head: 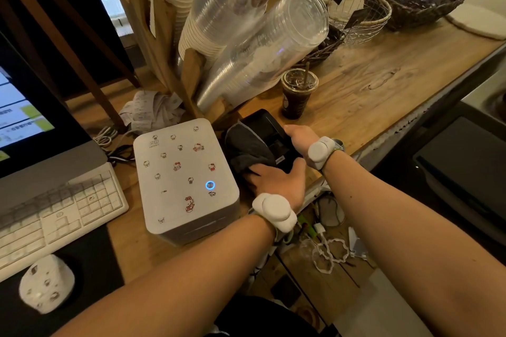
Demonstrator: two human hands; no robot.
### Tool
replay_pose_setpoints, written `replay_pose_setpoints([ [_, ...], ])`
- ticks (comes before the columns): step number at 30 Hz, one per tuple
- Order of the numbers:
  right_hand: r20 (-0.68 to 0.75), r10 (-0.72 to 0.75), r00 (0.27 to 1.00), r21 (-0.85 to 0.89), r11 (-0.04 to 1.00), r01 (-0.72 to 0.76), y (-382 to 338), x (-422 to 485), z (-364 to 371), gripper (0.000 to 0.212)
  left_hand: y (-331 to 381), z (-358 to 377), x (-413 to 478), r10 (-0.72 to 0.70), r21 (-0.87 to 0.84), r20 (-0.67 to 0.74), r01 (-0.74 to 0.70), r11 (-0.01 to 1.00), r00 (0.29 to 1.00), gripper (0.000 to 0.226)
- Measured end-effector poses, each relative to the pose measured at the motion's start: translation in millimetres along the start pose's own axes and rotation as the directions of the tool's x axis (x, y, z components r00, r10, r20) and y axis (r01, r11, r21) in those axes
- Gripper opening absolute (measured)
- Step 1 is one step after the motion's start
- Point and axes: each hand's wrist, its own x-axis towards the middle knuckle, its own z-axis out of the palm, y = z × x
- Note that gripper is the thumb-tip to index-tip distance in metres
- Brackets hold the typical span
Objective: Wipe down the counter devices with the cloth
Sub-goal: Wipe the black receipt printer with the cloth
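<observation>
A dark grey cloth (246, 149) lies bunched against the left side of a small black receipt printer (269, 128) on the wooden counter (369, 85). My left hand (276, 182) presses on the cloth at the printer's near left corner. My right hand (297, 138) grips the printer's right side. Just left of them stands a white box-shaped printer (186, 178) covered in small cartoon stickers, with a blue ring light lit on its top.
An iced coffee cup (298, 93) with a straw stands right behind the black printer. Stacks of clear cups (262, 52) lean in a wooden rack. A white keyboard (54, 216), a monitor (30, 117) and a mouse (46, 282) sit at left. Crumpled receipts (150, 111) and baskets (416, 0) lie farther back.
</observation>
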Motion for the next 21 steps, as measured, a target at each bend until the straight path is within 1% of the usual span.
replay_pose_setpoints([
  [2,0.009,0.003,1.000,-0.009,1.000,-0.003,0.5,-0.6,0.9,0.037,6.7,-3.6,9.6,-0.018,-0.014,0.003,0.018,1.000,1.000,0.110],
  [5,0.020,-0.005,1.000,-0.002,1.000,0.005,0.3,2.1,1.3,0.035,20.7,-9.6,22.4,-0.063,-0.078,-0.046,0.059,0.995,0.997,0.111],
  [8,0.008,0.014,1.000,0.007,1.000,-0.014,0.7,1.3,1.1,0.035,18.1,-5.6,7.1,-0.048,-0.027,-0.063,0.046,0.999,0.997,0.114],
  [11,0.002,0.025,1.000,0.019,1.000,-0.025,0.8,1.6,2.2,0.036,8.5,4.0,-9.6,-0.070,0.025,-0.025,0.071,0.997,0.997,0.114],
  [13,-0.003,0.022,1.000,0.011,1.000,-0.022,1.1,2.5,3.2,0.036,5.9,5.4,-13.7,-0.110,0.038,-0.001,0.110,0.993,0.994,0.107],
  [16,-0.010,0.012,1.000,-0.002,1.000,-0.012,0.5,0.7,3.8,0.036,8.2,3.2,-22.8,-0.083,0.158,0.110,0.065,0.985,0.990,0.090],
  [17,-0.014,0.015,1.000,0.015,1.000,-0.014,-0.1,-0.2,4.1,0.037,10.8,1.1,-25.8,-0.097,0.180,0.130,0.073,0.981,0.987,0.087],
  [19,-0.020,0.039,0.999,0.072,0.997,-0.037,-0.2,-0.4,4.8,0.037,13.6,-2.9,-28.7,-0.140,0.252,0.115,0.107,0.962,0.984,0.077],
  [21,-0.033,0.050,0.998,0.124,0.991,-0.045,0.9,0.4,4.8,0.037,15.8,-8.0,-30.7,-0.123,0.341,0.062,0.095,0.935,0.990,0.063],
])
